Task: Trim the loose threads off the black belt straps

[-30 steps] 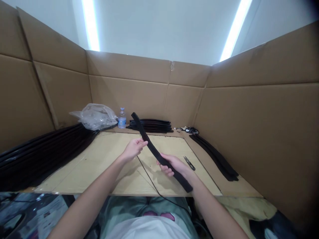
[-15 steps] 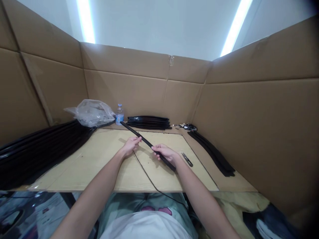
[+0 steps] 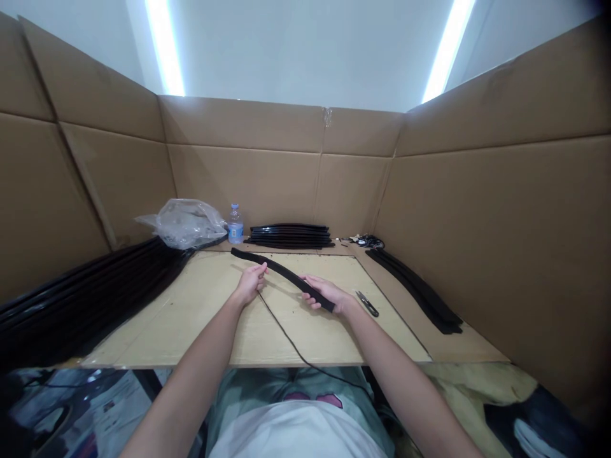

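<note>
I hold a long curved black strip (image 3: 281, 273) low over the tan work board (image 3: 191, 318). My right hand (image 3: 329, 292) grips its near end. My left hand (image 3: 251, 285) pinches the strip near its middle, fingers touching its edge. The far end of the strip points toward the back left, near the bottle. A thin black cord (image 3: 286, 331) runs across the board from under my hands to the front edge.
Small snips (image 3: 367, 304) lie right of my right hand. A stack of black strips (image 3: 289, 235) sits at the back, more strips (image 3: 415, 292) along the right, a large pile (image 3: 86, 292) on the left. A water bottle (image 3: 234, 224) and plastic bag (image 3: 184, 222) stand back left. Cardboard walls surround the board.
The strip was raised and tilted steeply a second ago; both hands have lowered it and turned it nearly flat over the board.
</note>
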Motion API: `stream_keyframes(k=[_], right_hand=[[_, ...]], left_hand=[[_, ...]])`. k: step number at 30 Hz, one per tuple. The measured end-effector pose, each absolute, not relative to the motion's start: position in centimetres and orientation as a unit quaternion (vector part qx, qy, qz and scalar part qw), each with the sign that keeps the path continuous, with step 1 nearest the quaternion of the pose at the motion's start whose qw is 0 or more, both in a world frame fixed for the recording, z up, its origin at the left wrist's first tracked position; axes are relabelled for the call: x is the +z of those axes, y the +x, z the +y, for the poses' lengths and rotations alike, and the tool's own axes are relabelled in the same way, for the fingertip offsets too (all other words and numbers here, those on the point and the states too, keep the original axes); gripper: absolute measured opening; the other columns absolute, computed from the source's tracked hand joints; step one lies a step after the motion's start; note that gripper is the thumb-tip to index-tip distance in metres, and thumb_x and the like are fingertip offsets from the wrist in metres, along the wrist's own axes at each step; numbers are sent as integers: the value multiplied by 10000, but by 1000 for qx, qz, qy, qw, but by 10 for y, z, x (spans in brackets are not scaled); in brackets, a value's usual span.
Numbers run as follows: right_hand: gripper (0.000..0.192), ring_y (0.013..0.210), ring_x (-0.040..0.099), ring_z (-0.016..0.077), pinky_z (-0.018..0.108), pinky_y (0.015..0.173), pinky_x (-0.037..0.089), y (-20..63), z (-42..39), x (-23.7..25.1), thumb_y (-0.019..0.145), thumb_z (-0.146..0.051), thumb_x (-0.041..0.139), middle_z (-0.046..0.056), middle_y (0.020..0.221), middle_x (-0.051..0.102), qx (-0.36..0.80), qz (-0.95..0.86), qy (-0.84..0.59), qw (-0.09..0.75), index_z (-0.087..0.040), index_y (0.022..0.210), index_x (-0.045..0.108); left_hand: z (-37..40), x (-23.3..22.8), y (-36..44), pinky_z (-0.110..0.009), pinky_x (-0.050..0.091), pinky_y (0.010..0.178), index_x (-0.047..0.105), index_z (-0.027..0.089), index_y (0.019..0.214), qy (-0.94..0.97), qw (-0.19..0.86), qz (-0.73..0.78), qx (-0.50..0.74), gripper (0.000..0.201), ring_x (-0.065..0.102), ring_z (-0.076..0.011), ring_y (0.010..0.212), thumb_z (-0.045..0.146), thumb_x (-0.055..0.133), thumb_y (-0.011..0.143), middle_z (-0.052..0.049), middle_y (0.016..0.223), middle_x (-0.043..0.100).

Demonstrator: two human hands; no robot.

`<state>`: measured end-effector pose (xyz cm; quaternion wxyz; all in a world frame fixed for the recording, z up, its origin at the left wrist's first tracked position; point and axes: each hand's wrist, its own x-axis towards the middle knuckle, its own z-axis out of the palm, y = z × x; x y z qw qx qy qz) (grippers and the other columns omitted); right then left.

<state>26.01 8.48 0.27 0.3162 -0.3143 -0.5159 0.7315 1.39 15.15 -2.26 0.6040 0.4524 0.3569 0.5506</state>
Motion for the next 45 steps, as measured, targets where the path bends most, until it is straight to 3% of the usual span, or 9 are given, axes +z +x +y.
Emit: stream_keyframes(k=[5,11,17,22,27,33,38,45], right_hand=[[384,473,440,60,119,370,290,262,92,-2,844,-314,593,-12,658,515,704,-529,-335,336,-223,1193,461],[221,460,463,44,112,347,319,269,90,2,735,-266,709,-11,603,545,672,-566,-371,300,-105,860,623],[255,348,462,53,135,303,337,273,88,4,714,-332,723,-33,488,546,659,-595,-386,250,-120,698,582],[279,312,446,49,140,279,316,278,89,4,748,-387,688,5,560,634,650,-605,-389,243,-134,763,573],[295,278,362,31,127,268,241,283,93,0,792,-423,639,-42,442,549,632,-605,-407,264,-133,781,587],[260,404,506,60,145,351,361,279,99,-5,719,-332,727,9,533,610,580,-607,-428,334,-111,720,589],[340,349,395,36,152,311,228,274,98,-8,653,-346,772,0,560,627,522,-610,-455,385,-130,827,576],[371,349,343,55,180,339,190,268,104,-15,834,-505,503,-25,512,549,469,-623,-487,392,-145,855,592]], left_hand=[[149,-20,14,-173,76,350,516,139,691,448,607,351,554,390,166,-9,357,469,722,676,113,496,216],[148,-18,14,-177,57,351,531,122,686,446,625,349,538,448,159,-7,355,543,686,682,110,494,228],[147,-18,14,-168,69,349,477,136,635,445,635,341,532,447,171,-2,356,514,713,668,108,485,254],[148,-18,13,-162,81,340,460,142,627,442,633,336,540,447,184,0,352,501,725,660,102,486,285],[148,-15,9,-157,85,338,474,139,650,438,621,332,559,441,175,1,351,499,730,654,117,484,239],[150,-17,11,-161,86,333,457,155,644,437,600,353,570,428,170,-3,337,482,733,652,118,475,244],[153,-21,13,-164,91,334,420,171,622,433,564,376,595,414,191,-5,331,456,714,678,106,479,275],[156,-25,13,-185,87,344,436,183,637,438,534,400,603,357,184,-26,317,454,639,749,112,443,226]])
